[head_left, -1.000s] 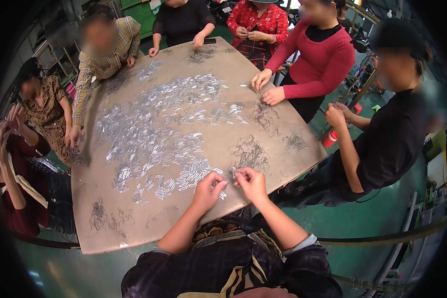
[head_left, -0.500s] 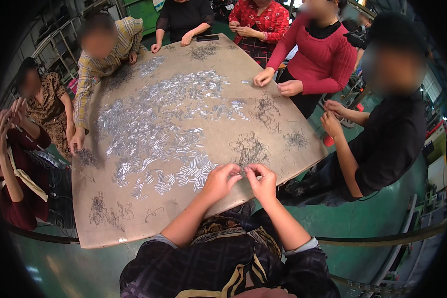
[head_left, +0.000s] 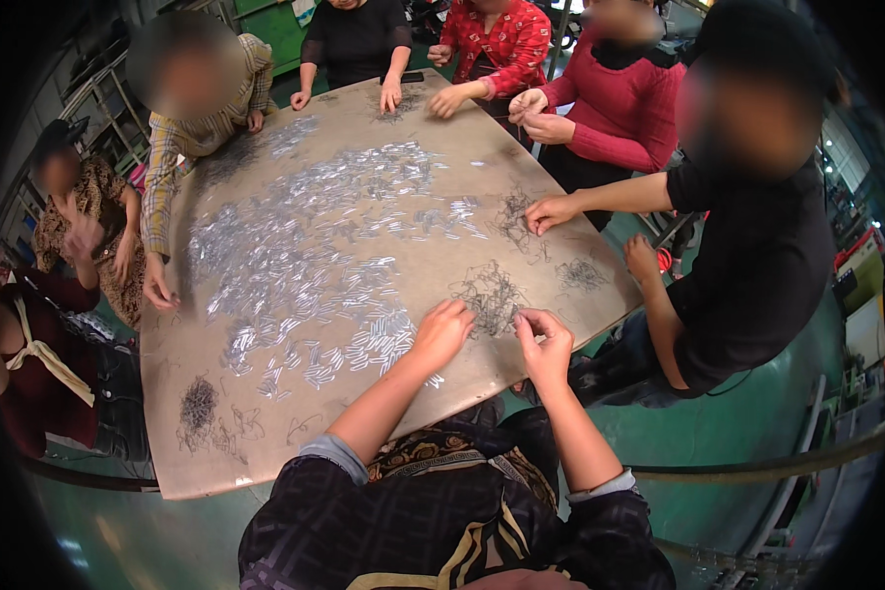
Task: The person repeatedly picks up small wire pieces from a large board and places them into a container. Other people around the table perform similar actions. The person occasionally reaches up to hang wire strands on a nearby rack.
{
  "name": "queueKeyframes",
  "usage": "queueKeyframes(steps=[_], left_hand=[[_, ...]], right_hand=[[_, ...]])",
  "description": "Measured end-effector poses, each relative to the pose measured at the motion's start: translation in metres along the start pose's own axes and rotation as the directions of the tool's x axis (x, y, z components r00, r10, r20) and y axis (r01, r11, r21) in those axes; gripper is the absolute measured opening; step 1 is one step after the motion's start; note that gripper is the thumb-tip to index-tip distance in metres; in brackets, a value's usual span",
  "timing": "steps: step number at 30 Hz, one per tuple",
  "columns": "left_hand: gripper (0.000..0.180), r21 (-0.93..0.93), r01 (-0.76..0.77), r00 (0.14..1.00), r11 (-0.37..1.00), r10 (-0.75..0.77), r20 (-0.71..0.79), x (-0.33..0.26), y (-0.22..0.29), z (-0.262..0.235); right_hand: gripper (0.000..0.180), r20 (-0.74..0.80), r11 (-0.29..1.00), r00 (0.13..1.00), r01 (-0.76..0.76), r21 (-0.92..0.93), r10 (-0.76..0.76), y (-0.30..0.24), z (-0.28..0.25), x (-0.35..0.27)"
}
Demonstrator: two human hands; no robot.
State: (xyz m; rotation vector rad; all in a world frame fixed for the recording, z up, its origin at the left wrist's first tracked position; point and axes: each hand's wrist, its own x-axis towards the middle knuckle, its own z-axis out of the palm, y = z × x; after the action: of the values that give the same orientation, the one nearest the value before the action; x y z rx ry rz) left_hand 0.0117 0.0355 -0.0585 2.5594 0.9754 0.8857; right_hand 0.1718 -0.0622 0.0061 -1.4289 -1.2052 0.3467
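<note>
My left hand point(head_left: 442, 335) rests low over the table at the left edge of a tangled pile of thin dark wire pieces point(head_left: 486, 292). Its fingers are bent together and point into the pile; what they hold, if anything, is hidden. On the pile's right side my right hand point(head_left: 548, 346) is raised a little, thumb and forefinger brought together in a pinch. Whatever is between those fingertips is too small to make out. Many small, shiny silver oblong pieces point(head_left: 376, 339) lie spread to the left of my left hand.
The large brown-covered table point(head_left: 442, 379) carries further dark wire heaps point(head_left: 199, 405) around its edges. Several people stand around it. A co-worker's hand point(head_left: 553, 211) reaches to a heap point(head_left: 517, 218) at the right, and a dark flat object point(head_left: 415, 77) lies at the far edge.
My hands, fingertips together half a second ago, have moved apart: the left onto the pile's edge, the right further right. The co-worker in black on the right has reached onto the table.
</note>
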Motion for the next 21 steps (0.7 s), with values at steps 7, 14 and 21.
queueKeyframes(steps=[7, 14, 21], left_hand=[[0.009, 0.084, -0.018, 0.994, 0.996, 0.009, 0.106, 0.008, -0.001, 0.007], [0.009, 0.089, 0.151, 0.988, 0.984, -0.152, 0.005, 0.001, -0.007, -0.013], [0.005, -0.352, 0.291, 0.933, 0.890, -0.345, -0.101, 0.004, 0.016, -0.040]], right_hand=[[0.007, -0.026, 1.000, 1.000, 0.005, -0.008, -0.005, 0.003, 0.000, 0.001], [0.007, 0.002, 0.999, 1.000, -0.021, 0.028, 0.021, 0.004, 0.005, 0.002], [0.007, 0.043, 0.999, 0.999, -0.007, 0.042, 0.006, -0.003, 0.013, 0.000]])
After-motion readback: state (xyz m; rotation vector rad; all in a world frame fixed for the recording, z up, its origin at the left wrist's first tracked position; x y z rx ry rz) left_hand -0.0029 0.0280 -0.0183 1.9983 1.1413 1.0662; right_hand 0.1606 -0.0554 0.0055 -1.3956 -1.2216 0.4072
